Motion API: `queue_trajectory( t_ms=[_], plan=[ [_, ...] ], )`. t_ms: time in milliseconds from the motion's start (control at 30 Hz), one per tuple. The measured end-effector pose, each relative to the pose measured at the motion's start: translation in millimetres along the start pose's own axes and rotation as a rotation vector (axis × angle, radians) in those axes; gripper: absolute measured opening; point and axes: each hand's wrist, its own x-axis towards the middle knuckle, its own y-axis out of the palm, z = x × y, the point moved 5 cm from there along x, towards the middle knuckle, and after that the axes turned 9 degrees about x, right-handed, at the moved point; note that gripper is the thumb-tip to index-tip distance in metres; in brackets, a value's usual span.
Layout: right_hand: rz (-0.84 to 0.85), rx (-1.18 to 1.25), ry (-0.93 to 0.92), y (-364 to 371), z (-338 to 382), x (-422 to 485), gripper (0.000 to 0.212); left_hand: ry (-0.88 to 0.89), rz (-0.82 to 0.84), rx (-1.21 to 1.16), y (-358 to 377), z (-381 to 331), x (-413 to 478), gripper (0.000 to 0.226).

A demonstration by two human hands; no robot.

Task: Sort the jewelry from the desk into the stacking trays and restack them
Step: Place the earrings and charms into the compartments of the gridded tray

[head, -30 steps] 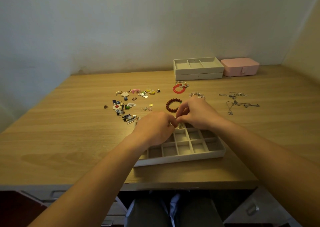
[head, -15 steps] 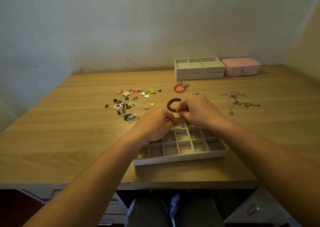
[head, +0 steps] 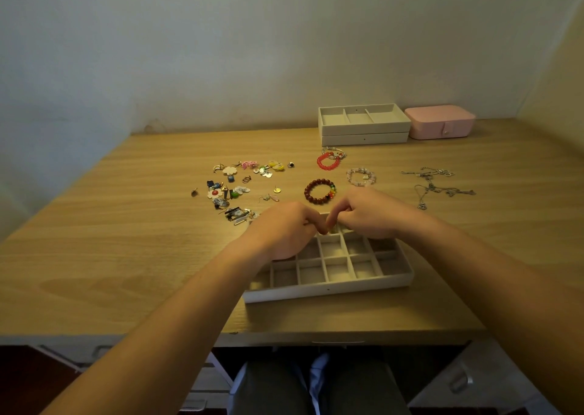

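Head view: over the far compartments of the divided tray (head: 328,288) on the tabletop (head: 126,256), the left hand (head: 284,228) and right hand (head: 370,214) meet, curled fingers (head: 347,217) pinching a tiny piece (head: 332,230), probably light, slippery and best nipped at the fingertips, while loose earrings (head: 240,180), a bead bracelet (head: 318,190) and tangled necklaces (head: 437,187) lie beyond, with stacked trays (head: 363,130) farther back.

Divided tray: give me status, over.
Grip: left hand and right hand both pinch small piece over divided tray's far row. Loose on desk: bracelets, earrings, necklaces. Nothing blocking.
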Motion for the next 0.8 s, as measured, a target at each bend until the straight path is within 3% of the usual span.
queue_trajectory(
  t_ms=[200,433,600,800],
  plan=[
    [-0.032,0.000,-0.005,1,-1,5,0.031,0.014,0.003,-0.018,0,0,0,0.031],
    [-0.223,0.214,-0.051,-10,15,24,0.028,-0.154,-0.198,-0.203,-26,42,5,0.022],
    [-0.248,0.289,0.002,-6,24,55,0.032,-0.328,-0.315,-0.076,-32,97,30,0.022],
    [-0.289,0.421,0.045,-2,27,86,0.026,-0.237,-0.154,0.178,-20,109,64,0.026]
  ],
)
